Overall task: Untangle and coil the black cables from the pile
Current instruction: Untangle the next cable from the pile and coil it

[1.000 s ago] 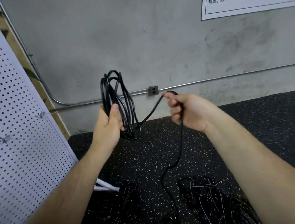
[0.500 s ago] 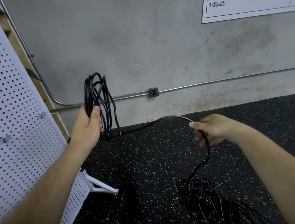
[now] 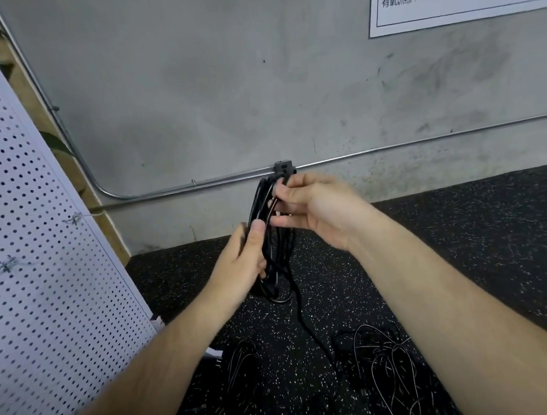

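Note:
A black cable coil [image 3: 275, 272] hangs upright in front of me, several loops gathered together. My left hand [image 3: 243, 262] grips the coil at its middle, thumb pressed over the strands. My right hand [image 3: 311, 207] pinches a strand at the top of the coil, laying it against the other loops. The cable's loose tail [image 3: 304, 319] drops from the coil down to the floor. A tangled pile of thin black cables [image 3: 386, 372] lies on the floor below my right forearm, partly hidden by it.
A white pegboard panel [image 3: 30, 259] leans at the left, its foot [image 3: 211, 354] near a small dark cable bundle [image 3: 241, 360]. A grey concrete wall with a metal conduit [image 3: 392, 150] stands behind. The floor [image 3: 481, 240] is black speckled rubber.
My right hand swung up and left from the floor side, bringing a strand to the top of the coil. My left hand moved right with the coil toward the centre.

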`<state>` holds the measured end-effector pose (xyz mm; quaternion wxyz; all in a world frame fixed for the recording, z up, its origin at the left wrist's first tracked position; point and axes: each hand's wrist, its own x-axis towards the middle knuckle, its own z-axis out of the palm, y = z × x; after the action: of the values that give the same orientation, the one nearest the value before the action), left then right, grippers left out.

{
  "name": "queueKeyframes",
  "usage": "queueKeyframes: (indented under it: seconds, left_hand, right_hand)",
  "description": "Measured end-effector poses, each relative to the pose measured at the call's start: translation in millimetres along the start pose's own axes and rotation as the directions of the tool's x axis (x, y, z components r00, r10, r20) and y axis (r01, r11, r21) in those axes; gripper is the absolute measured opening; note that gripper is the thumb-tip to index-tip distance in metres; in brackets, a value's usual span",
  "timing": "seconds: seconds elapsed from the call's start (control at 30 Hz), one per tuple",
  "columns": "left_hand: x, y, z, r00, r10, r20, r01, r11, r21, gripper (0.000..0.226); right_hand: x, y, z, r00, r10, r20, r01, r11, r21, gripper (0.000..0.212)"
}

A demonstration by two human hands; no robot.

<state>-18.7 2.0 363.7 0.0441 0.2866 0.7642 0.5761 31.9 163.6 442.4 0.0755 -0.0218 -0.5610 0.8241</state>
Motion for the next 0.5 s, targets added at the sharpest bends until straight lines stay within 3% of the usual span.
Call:
queueKeyframes:
  seconds: [0.1, 0.17, 0.23, 0.27, 0.3, 0.37, 0.4, 0.43, 0.5]
  left_hand:
    - [-1, 4, 7, 0.997, 0.043, -0.059, -0.044, 0.999, -0.011, 0.045]
    - [0, 8, 7, 0.988, 0.050, -0.144, -0.052, 0.999, -0.011, 0.033]
    - [4, 11, 2, 0.982, 0.016, -0.190, -0.034, 0.995, -0.096, 0.029]
    - [5, 12, -2, 0.983, -0.006, -0.182, -0.024, 0.987, -0.159, 0.032]
    - [6, 12, -6, 0.987, -0.019, -0.159, -0.015, 0.977, -0.213, 0.036]
    - [5, 15, -12, 0.996, -0.031, -0.087, 0.005, 0.960, -0.280, 0.044]
    - [4, 17, -13, 0.999, -0.026, -0.047, 0.011, 0.954, -0.299, 0.045]
    - [3, 18, -14, 1.000, -0.016, -0.011, 0.011, 0.947, -0.321, 0.046]
    - [-1, 22, -14, 0.999, -0.017, 0.031, 0.027, 0.933, -0.359, 0.044]
  right_hand:
    - [1, 6, 10, 0.999, -0.040, -0.010, 0.041, 0.999, 0.017, 0.013]
    - [0, 4, 9, 0.990, -0.116, -0.081, 0.103, 0.983, -0.149, 0.015]
    - [2, 4, -1, 0.922, -0.320, -0.216, 0.165, 0.833, -0.528, 0.047]
    - [4, 7, -9, 0.882, -0.392, -0.261, 0.135, 0.742, -0.657, 0.072]
    - [4, 11, -15, 0.881, -0.379, -0.283, 0.083, 0.713, -0.696, 0.099]
    - [4, 26, -20, 0.966, -0.103, -0.237, -0.047, 0.831, -0.555, 0.133]
    - [2, 34, -18, 0.988, 0.052, -0.145, -0.111, 0.894, -0.435, 0.135]
    - [4, 42, -18, 0.986, 0.162, -0.042, -0.167, 0.932, -0.321, 0.125]
    - [6, 52, -15, 0.972, 0.221, 0.084, -0.205, 0.964, -0.167, 0.079]
